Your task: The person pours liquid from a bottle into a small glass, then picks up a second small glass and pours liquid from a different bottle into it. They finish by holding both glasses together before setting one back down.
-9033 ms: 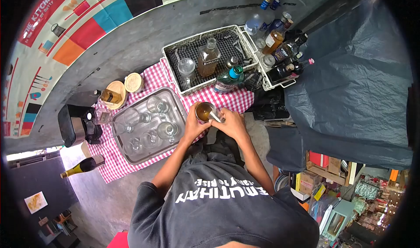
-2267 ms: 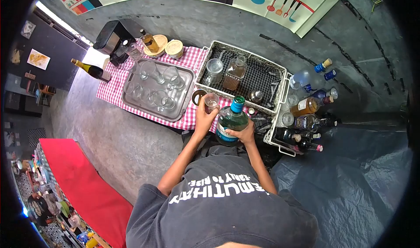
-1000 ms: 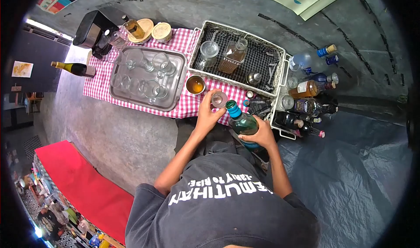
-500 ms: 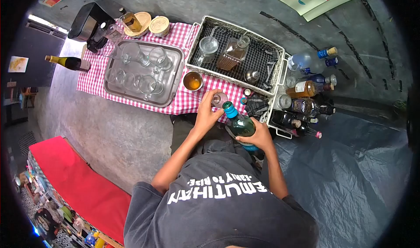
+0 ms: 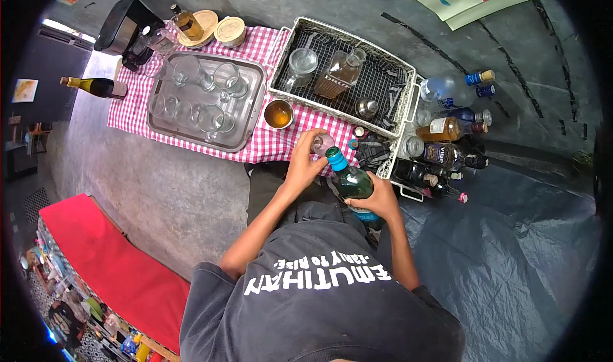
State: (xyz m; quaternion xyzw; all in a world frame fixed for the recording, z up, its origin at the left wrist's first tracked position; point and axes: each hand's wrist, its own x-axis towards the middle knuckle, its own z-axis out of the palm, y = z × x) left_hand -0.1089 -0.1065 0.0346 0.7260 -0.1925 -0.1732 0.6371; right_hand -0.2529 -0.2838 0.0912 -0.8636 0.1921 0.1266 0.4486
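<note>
My right hand (image 5: 378, 199) is wrapped round the body of a green glass bottle (image 5: 355, 182) with a blue neck band. The bottle's uncapped mouth points up and left, right beside a small clear glass (image 5: 322, 145). Fingers of my left hand (image 5: 306, 159) curl round that glass at the front edge of the checked cloth (image 5: 255, 143). A bowl of amber liquid (image 5: 279, 114) stands just beyond my left hand. Near the glass lie a small blue-rimmed cap (image 5: 353, 143) and a dark patterned cloth (image 5: 373, 152).
At left, a metal tray (image 5: 250, 106) holds several glasses. A white wire basket (image 5: 271, 89) behind contains a decanter of brown liquid (image 5: 338, 75) and a glass jar. Several bottles (image 5: 440, 129) crowd the right side. A dark wine bottle (image 5: 96, 87) stands at far left.
The view has shifted slightly. Both hands keep their hold on the glass and the bottle, with hardly any movement.
</note>
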